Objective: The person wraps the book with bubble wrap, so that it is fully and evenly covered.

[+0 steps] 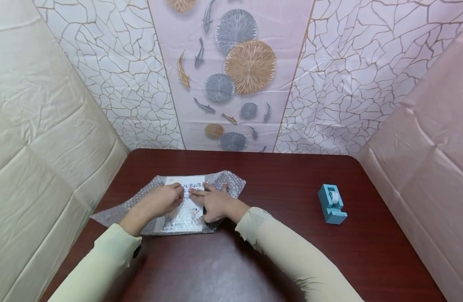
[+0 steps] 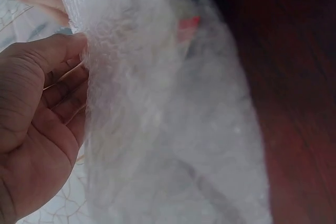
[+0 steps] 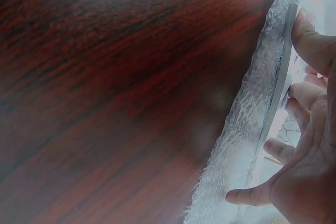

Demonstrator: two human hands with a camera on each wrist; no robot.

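A white book (image 1: 193, 209) with blue lettering lies on a sheet of bubble wrap (image 1: 231, 181). The wrap's left portion is folded over part of the cover. My left hand (image 1: 164, 200) pinches the wrap's edge between thumb and curled fingers above the cover; in the left wrist view the bubble wrap (image 2: 157, 108) hangs from this hand (image 2: 42, 103). With fingers spread, my right hand (image 1: 217, 204) presses on the book's right side. The right wrist view shows the book's page edge (image 3: 281, 82) beside this hand (image 3: 304, 145), one fingertip touching the wrap.
A blue tape dispenser (image 1: 332, 204) with a roll of clear tape stands on the right part of the dark red-brown table (image 1: 276, 180). Patterned cloth (image 1: 231, 84) hangs behind the table, and pale cloth walls rise at both sides.
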